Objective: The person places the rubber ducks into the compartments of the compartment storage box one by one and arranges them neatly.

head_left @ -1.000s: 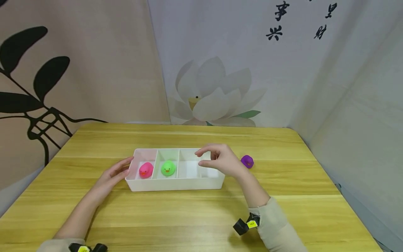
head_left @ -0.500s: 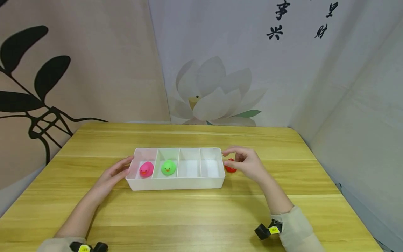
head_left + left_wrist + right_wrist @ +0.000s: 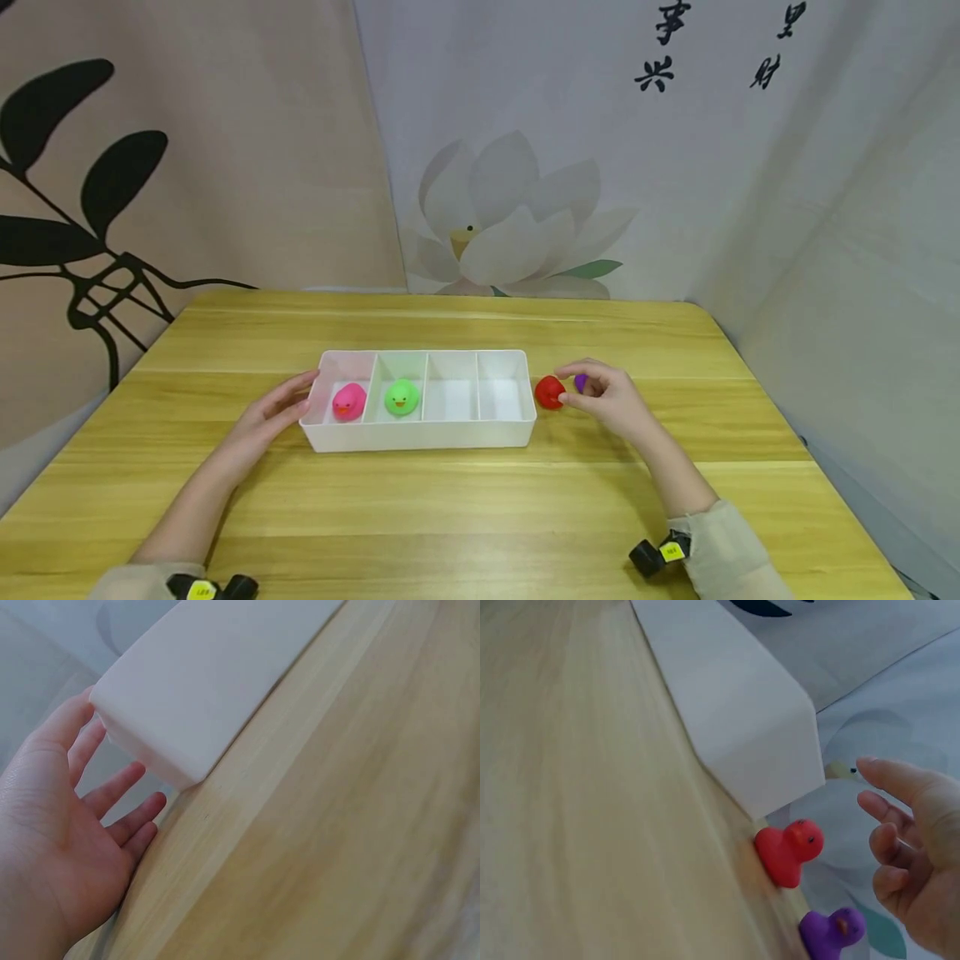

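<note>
A white four-compartment tray (image 3: 420, 436) sits mid-table. A pink duck (image 3: 348, 402) lies in its leftmost cell and a green duck (image 3: 401, 397) in the second; the two right cells hold nothing. My left hand (image 3: 300, 396) lies flat with straight fingers against the tray's left end (image 3: 150, 727), as the left hand (image 3: 67, 825) also shows in the wrist view. A red duck (image 3: 550, 392) stands on the table just right of the tray. My right hand (image 3: 567, 387) hovers beside it, fingers relaxed. A purple duck (image 3: 581, 382) is partly hidden behind those fingers. In the right wrist view, the right hand (image 3: 900, 817) is apart from the red duck (image 3: 789, 851) and purple duck (image 3: 831, 931).
The wooden table (image 3: 480, 517) stretches bare in front of the tray. Printed fabric backdrops (image 3: 510, 167) close off the back and right sides. The table's right edge (image 3: 825, 467) runs close to my right forearm.
My right hand moved from over the tray's right cells to the table right of the tray, uncovering the red duck and covering most of the purple one. The left hand stayed.
</note>
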`<state>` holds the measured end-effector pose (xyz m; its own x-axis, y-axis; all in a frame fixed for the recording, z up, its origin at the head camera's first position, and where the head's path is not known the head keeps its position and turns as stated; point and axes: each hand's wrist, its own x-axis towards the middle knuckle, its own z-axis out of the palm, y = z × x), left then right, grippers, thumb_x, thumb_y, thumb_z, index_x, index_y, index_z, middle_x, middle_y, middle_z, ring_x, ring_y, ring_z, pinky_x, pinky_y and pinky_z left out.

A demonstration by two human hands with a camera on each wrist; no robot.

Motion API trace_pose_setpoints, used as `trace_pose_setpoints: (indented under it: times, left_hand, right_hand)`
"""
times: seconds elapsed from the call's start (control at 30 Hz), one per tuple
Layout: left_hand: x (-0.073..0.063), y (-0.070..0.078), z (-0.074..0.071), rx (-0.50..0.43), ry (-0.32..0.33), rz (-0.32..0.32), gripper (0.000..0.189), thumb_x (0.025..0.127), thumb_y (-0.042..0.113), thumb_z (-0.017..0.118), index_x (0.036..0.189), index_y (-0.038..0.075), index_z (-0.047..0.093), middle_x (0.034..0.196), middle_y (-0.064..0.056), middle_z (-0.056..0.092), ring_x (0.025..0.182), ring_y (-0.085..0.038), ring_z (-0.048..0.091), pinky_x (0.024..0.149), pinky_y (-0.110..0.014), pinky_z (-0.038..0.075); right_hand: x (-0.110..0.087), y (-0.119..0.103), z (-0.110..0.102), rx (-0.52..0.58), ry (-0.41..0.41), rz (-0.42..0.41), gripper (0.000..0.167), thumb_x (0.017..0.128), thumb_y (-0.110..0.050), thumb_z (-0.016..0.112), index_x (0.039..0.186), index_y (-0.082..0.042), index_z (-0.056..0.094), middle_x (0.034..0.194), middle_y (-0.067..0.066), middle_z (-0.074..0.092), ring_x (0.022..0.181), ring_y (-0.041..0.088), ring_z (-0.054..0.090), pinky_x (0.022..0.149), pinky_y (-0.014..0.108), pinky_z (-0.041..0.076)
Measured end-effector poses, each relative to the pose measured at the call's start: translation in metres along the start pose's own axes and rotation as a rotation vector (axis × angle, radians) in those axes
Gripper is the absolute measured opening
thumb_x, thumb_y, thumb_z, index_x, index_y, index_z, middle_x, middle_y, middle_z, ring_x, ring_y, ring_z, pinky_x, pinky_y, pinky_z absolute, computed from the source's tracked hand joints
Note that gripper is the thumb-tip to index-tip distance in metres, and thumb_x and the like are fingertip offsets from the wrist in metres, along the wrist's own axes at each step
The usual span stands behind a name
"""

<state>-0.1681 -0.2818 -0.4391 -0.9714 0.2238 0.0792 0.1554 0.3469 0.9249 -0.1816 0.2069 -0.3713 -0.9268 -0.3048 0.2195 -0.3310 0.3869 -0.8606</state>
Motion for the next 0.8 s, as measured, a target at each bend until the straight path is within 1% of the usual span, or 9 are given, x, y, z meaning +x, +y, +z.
trace_pose_setpoints:
  times: [0.07, 0.2, 0.3, 0.37, 0.43, 0.53, 0.6, 0.67, 0.8]
  left_hand:
    - [0.000, 0.000, 0.000, 0.004, -0.002, -0.006, 0.049, 0.103, 0.026, 0.045, 0.149, 0.011, 0.035, 0.146, -0.018, 0.035, 0.118, -0.006, 0.042, 0.089, -0.018, 0.037]
    - [0.000, 0.000, 0.000, 0.010, -0.004, -0.019, 0.050, 0.103, 0.027, 0.045, 0.149, 0.011, 0.034, 0.148, -0.017, 0.033, 0.119, -0.009, 0.040, 0.092, -0.026, 0.036]
    - [0.001, 0.000, 0.000, 0.013, -0.005, -0.026, 0.050, 0.103, 0.028, 0.045, 0.149, 0.012, 0.034, 0.149, -0.016, 0.032, 0.120, -0.011, 0.039, 0.094, -0.032, 0.035]
    - [0.002, 0.000, -0.001, 0.014, -0.004, -0.026, 0.050, 0.103, 0.028, 0.045, 0.149, 0.012, 0.034, 0.149, -0.016, 0.032, 0.121, -0.012, 0.039, 0.094, -0.033, 0.035]
    - [0.002, 0.001, -0.001, 0.014, -0.004, -0.026, 0.050, 0.103, 0.028, 0.045, 0.149, 0.012, 0.034, 0.149, -0.016, 0.032, 0.121, -0.012, 0.039, 0.095, -0.032, 0.035]
    - [0.002, 0.001, -0.001, 0.014, -0.004, -0.022, 0.050, 0.103, 0.028, 0.045, 0.149, 0.013, 0.034, 0.149, -0.016, 0.032, 0.121, -0.013, 0.040, 0.094, -0.033, 0.035]
    - [0.002, 0.000, -0.001, 0.010, -0.006, -0.017, 0.050, 0.103, 0.027, 0.045, 0.149, 0.013, 0.034, 0.149, -0.016, 0.032, 0.121, -0.013, 0.040, 0.094, -0.031, 0.036]
    - [0.002, -0.001, -0.001, 0.003, -0.007, -0.010, 0.049, 0.103, 0.026, 0.045, 0.149, 0.013, 0.035, 0.148, -0.017, 0.032, 0.120, -0.012, 0.040, 0.092, -0.027, 0.037]
    - [0.001, -0.001, -0.002, -0.005, -0.009, -0.003, 0.049, 0.103, 0.026, 0.045, 0.149, 0.012, 0.034, 0.148, -0.017, 0.033, 0.119, -0.010, 0.042, 0.090, -0.020, 0.037]
  right_hand:
    - [0.000, 0.002, 0.001, -0.011, -0.005, 0.017, 0.031, 0.082, 0.001, 0.073, 0.111, 0.007, 0.065, 0.090, 0.009, 0.056, 0.060, 0.016, 0.041, 0.050, 0.021, 0.033]
    - [0.001, 0.009, 0.003, -0.026, -0.013, 0.036, 0.032, 0.084, 0.000, 0.072, 0.114, 0.007, 0.064, 0.088, 0.014, 0.050, 0.065, 0.019, 0.041, 0.053, 0.020, 0.032]
    - [0.001, 0.014, 0.006, -0.038, -0.007, 0.040, 0.032, 0.085, -0.001, 0.071, 0.116, 0.006, 0.064, 0.087, 0.014, 0.048, 0.067, 0.022, 0.042, 0.054, 0.020, 0.034]
    - [0.001, 0.017, 0.008, -0.049, 0.000, 0.034, 0.032, 0.085, -0.001, 0.070, 0.116, 0.006, 0.063, 0.087, 0.013, 0.049, 0.068, 0.023, 0.043, 0.055, 0.021, 0.035]
    - [0.001, 0.019, 0.010, -0.065, 0.007, 0.030, 0.032, 0.086, -0.001, 0.070, 0.117, 0.006, 0.063, 0.089, 0.013, 0.049, 0.068, 0.023, 0.044, 0.055, 0.021, 0.036]
    - [0.001, 0.022, 0.012, -0.074, 0.015, 0.025, 0.032, 0.086, 0.001, 0.069, 0.116, 0.007, 0.063, 0.091, 0.020, 0.050, 0.067, 0.024, 0.044, 0.053, 0.020, 0.036]
    - [0.001, 0.024, 0.013, -0.068, 0.014, 0.035, 0.032, 0.086, 0.002, 0.068, 0.117, 0.008, 0.062, 0.092, 0.025, 0.049, 0.064, 0.023, 0.045, 0.051, 0.020, 0.036]
    - [0.002, 0.026, 0.014, -0.050, 0.009, 0.048, 0.032, 0.087, 0.003, 0.067, 0.118, 0.008, 0.061, 0.090, 0.025, 0.049, 0.060, 0.022, 0.045, 0.048, 0.021, 0.037]
    - [0.002, 0.028, 0.016, -0.027, 0.001, 0.078, 0.033, 0.087, 0.002, 0.067, 0.119, 0.007, 0.061, 0.080, 0.019, 0.049, 0.052, 0.021, 0.047, 0.044, 0.023, 0.040]
